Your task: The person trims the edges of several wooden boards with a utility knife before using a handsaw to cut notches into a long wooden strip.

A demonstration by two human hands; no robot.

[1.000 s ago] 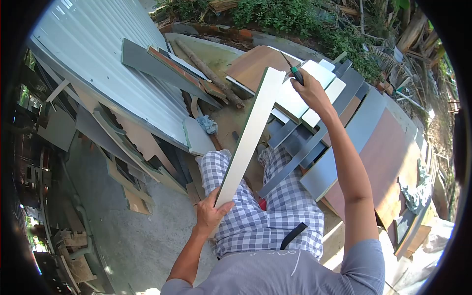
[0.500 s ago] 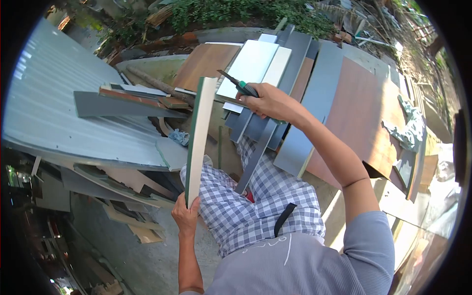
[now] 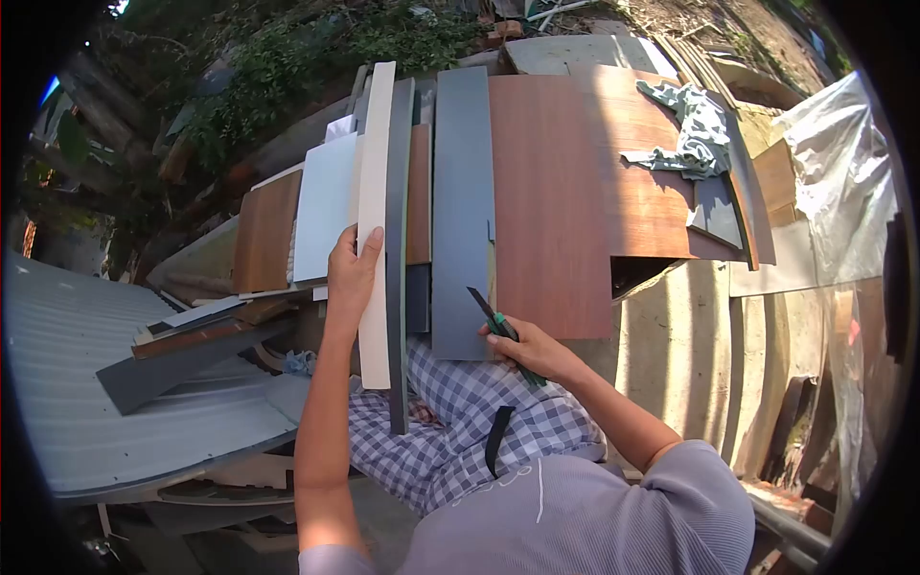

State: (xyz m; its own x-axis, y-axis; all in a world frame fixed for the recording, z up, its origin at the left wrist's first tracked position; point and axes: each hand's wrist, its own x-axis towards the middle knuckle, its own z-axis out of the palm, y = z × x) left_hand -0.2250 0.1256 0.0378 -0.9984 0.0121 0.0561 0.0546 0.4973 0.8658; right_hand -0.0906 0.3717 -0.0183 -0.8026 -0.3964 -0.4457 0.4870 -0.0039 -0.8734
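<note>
We see the pale strip (image 3: 379, 187) standing nearly upright in the frame, left of centre, running from near the top edge down to the checked trousers (image 3: 460, 393). The left hand (image 3: 353, 268) has it about mid-length: the thumb lies across the near face and the fingers curl round the left edge, their tips hidden from us. Just to its right runs a dark grey strip (image 3: 397, 287), reaching lower over the lap; we cannot tell whether the two touch.

Right of centre, the right hand (image 3: 527, 347) is closed round a green-and-black utility knife (image 3: 500, 325). The blade is out, pointing to the upper left in front of a blue-grey board (image 3: 462, 211) – apart from the pale strip, though whether it meets the board we cannot make out.

We judge the step in hand to be positioning the strip with the knife at the ready, not cutting. From here, the next move calls for a firm left grip and a blade kept well clear of that forearm and the legs.

Farther out, a white panel (image 3: 324, 211) and a brown panel (image 3: 265, 235) lie to the left, a reddish-brown board (image 3: 551, 201) right of centre, and a crumpled cloth (image 3: 700, 129) at upper right. Corrugated sheet metal (image 3: 144, 364) spreads across the lower left – greenery (image 3: 249, 125) fills the upper left.
</note>
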